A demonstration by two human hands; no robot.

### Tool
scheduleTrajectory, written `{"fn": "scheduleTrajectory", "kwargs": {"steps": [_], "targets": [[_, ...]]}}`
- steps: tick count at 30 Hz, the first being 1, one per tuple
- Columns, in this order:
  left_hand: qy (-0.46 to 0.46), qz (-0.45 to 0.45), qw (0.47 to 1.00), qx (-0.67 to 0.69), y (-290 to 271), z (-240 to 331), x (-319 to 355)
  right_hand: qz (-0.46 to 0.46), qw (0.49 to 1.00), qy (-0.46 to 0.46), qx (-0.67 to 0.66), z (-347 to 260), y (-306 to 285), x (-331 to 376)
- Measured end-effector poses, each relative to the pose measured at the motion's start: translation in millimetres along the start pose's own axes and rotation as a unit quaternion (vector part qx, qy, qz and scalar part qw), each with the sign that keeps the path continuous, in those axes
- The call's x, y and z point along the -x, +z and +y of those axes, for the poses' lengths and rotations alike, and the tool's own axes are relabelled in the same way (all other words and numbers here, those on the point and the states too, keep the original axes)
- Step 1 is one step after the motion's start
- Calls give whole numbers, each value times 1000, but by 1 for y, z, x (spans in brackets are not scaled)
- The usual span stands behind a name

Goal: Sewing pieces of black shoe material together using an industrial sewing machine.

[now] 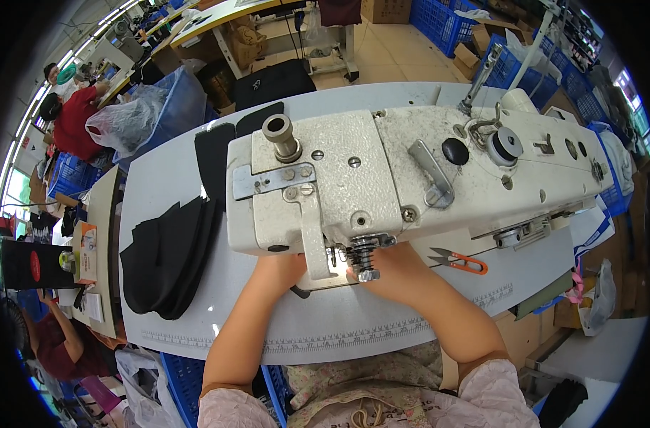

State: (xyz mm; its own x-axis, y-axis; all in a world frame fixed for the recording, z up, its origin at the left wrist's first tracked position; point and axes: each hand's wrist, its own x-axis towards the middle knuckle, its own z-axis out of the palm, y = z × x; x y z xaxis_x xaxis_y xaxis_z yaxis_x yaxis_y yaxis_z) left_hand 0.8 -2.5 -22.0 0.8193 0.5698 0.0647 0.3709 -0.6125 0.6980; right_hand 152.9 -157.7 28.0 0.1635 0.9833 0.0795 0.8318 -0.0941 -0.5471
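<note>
Both forearms reach under the head of a white industrial sewing machine (318, 167). My left hand (281, 268) is at the left of the needle area, its fingers hidden by the machine. My right hand (396, 274) lies to the right of the needle, beside the coiled spring (366, 257), with its fingers mostly covered too. A small dark edge, perhaps of black fabric (301, 292), shows below my left hand. Whether either hand grips it cannot be seen. Orange-handled thread snips (460, 261) lie on the table right of my right hand.
Cut black fabric pieces (169, 257) are stacked on the grey table (282, 342), left of the machine. More black fabric (214, 160) lies behind them. A ruler strip (339, 334) runs along the front edge. Blue crates stand around, and co-workers (79, 118) sit at the left.
</note>
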Motion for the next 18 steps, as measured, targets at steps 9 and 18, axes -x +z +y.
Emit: {"fn": "scheduleTrajectory", "kwargs": {"steps": [9, 18], "targets": [[116, 93, 985, -89, -6, 13, -1, 40, 999, -10, 13, 0, 3, 0], [137, 96, 985, -51, -4, 8, -8, 13, 1000, 7, 11, 3, 3, -2]]}}
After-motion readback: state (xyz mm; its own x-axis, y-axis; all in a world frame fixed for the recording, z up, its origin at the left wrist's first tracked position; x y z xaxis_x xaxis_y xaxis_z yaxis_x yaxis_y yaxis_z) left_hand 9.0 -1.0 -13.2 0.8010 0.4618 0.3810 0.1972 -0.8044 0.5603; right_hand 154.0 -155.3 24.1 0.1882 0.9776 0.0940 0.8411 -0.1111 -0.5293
